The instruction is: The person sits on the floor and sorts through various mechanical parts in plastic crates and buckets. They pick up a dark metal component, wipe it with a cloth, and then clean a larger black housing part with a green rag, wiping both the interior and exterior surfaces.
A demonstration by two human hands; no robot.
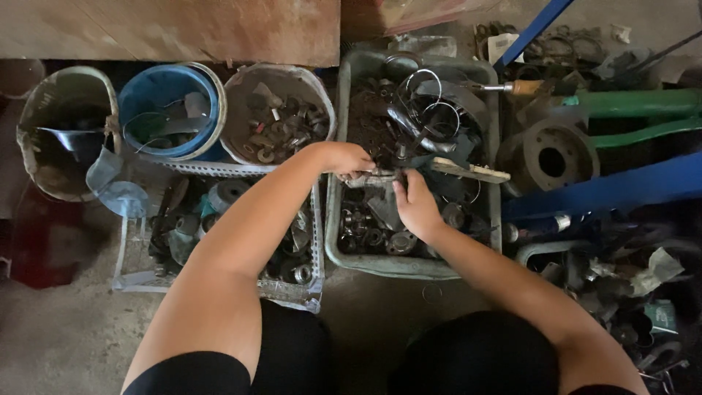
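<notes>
We are crouching on a dusty concrete floor (66, 336), looking down into a dim, cluttered work corner. Our left hand (345, 159) is closing around one end of a small metal part (374, 177), and our right hand (415, 205) is pinching the same part from below; both are hovering over the grey plastic tub (333, 219), which is sitting just in front of our knees and holding rings, bearings and scrap metal. To the left a white perforated crate (316, 241) of dark parts is touching the tub's side. Behind them three buckets are standing in a row: a grimy one (33, 110), a blue one (157, 80) and a pale one (245, 80) of small fittings, all against a wooden board (183, 29). At right, blue bars (621, 190) and green pieces (636, 102) are lying among a round metal hub (552, 157).
</notes>
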